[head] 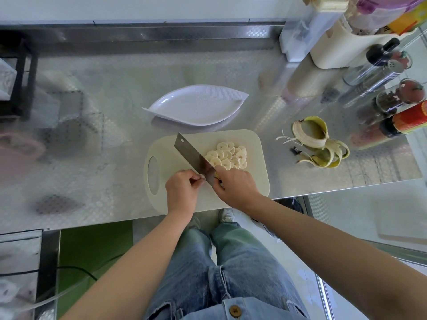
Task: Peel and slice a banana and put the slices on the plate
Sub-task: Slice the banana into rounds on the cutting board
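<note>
**Last stub under the cleaver, soft slices waiting**

While the right hand (235, 188) grips the cleaver (191, 153) by its handle, fingers closed around it, the left hand (182, 190) pinches a small pale end piece of banana (202, 177) between fingertips, right against the blade. Both hands sit close together on the near part of the cream cutting board (254, 181). Beyond the blade, the banana slices (227, 155) lie in an overlapping heap on the board. Farther back, just past the board's edge, stands the white leaf-shaped plate (196, 107), with nothing on it. To the right on the steel worktop (104, 112) lies the peel (318, 142), well apart from the board.

By my judgement, the slices are light, soft and sticky: they bruise under a squeeze and cling to each other and to the blade. A loose pinch at the rims, or a scoop on the flat of the cleaver, should suit them better than a firm grab. The stub is small and probably slippery, so fingertips sit near the edge.
</note>
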Demonstrator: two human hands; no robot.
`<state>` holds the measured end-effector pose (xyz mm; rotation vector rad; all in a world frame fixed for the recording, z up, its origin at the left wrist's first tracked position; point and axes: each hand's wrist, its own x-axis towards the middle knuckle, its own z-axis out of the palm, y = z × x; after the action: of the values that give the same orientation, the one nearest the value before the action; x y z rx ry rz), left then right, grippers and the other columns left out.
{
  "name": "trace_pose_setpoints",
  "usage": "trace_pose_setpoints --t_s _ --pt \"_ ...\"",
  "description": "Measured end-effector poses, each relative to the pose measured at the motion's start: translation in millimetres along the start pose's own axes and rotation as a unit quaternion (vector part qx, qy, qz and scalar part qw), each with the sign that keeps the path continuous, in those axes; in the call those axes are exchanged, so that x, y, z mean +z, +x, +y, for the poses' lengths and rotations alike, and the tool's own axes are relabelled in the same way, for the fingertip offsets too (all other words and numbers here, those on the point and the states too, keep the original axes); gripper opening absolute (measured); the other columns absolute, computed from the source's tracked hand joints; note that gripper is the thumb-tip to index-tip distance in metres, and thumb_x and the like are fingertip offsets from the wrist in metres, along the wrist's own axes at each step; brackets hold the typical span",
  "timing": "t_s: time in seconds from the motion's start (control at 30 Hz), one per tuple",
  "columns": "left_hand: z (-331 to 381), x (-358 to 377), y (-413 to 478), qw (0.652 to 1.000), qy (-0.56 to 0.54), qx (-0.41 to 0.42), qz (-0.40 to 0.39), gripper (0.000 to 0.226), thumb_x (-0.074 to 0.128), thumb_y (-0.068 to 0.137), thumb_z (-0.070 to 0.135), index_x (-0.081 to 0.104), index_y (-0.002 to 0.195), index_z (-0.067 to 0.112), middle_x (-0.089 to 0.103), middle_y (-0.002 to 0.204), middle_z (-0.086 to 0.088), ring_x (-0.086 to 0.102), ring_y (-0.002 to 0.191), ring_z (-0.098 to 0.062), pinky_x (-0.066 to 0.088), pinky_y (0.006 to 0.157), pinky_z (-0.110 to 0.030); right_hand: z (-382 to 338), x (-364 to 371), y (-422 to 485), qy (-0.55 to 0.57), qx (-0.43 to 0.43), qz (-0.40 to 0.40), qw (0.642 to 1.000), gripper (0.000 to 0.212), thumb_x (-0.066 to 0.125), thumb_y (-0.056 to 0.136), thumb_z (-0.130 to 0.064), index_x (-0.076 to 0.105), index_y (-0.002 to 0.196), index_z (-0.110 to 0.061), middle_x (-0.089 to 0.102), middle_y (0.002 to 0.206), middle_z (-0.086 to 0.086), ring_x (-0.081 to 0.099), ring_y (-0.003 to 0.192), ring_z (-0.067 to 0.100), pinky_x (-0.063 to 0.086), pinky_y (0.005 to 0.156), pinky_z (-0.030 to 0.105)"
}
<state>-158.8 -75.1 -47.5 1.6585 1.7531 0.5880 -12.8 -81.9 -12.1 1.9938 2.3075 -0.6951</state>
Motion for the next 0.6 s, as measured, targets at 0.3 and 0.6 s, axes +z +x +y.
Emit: trace_pose_setpoints --t_s 0.3,0.6 --pt "-2 -1 2 1.000 0.001 -0.002 -0.006 0.009 0.078 0.078 0.019 0.074 0.082 0.011 0.071 0.079 -0.001 0.062 0.071 -0.015 0.045 0.066 -0.023 -1 -9 -2 -0.004 -0.008 0.002 1.000 0.018 0.038 0.095 -0.028 0.035 0.080 -0.018 0.038 0.055 -0.001 0.041 0.052 0.026 0.035 0.055 0.031" --pt "2 -2 4 1.000 -0.003 0.012 -0.005 0.010 0.079 0.077 0.018 0.074 0.079 0.009 0.072 0.077 -0.003 0.063 0.069 -0.017 0.045 0.063 -0.025 2 -24 -3 -0.006 0.005 0.011 1.000 0.022 0.038 0.094 -0.030 0.036 0.078 -0.015 0.033 0.052 -0.004 0.030 0.046 0.018 0.017 0.047 0.028"
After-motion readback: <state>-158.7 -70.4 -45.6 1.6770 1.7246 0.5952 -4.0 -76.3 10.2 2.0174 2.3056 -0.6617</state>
